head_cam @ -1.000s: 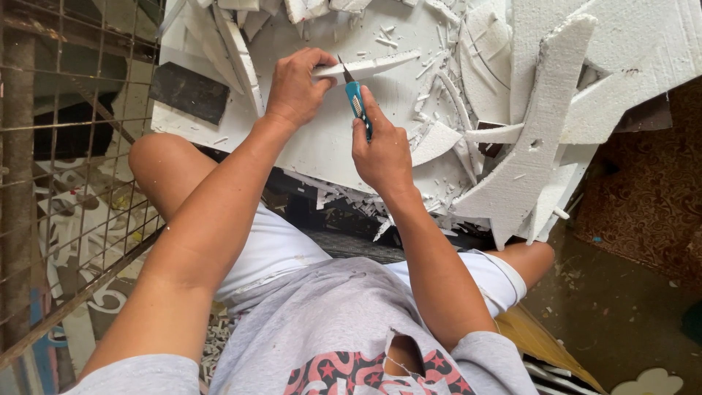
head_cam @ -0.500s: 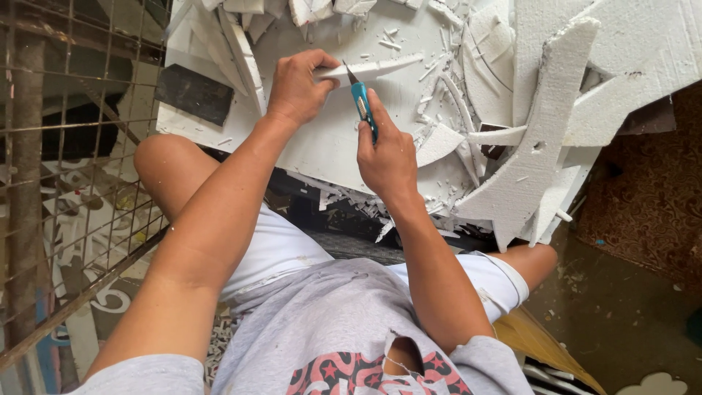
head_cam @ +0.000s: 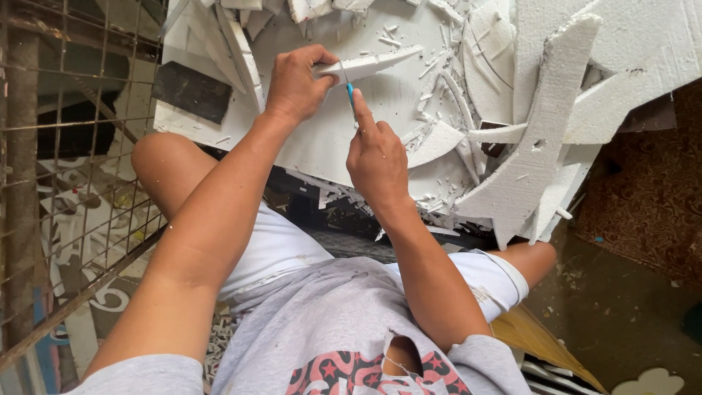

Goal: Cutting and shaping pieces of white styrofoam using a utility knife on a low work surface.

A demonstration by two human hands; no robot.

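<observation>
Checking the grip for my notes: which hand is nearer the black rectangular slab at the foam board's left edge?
Left. The left hand pinches a white foam strip just right of the black rectangular slab; the right hand is farther right.

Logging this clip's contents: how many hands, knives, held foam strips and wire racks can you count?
Hands: 2, left hand and right hand
Blue knife: 1
Held white foam strip: 1
Wire rack: 1
Total: 5; the loose foam offcuts are too jumbled to count.

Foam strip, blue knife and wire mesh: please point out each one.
foam strip (head_cam: 376, 64), head view, middle of the strip
blue knife (head_cam: 350, 92), head view, its blue body
wire mesh (head_cam: 69, 139), head view, a wire
</observation>
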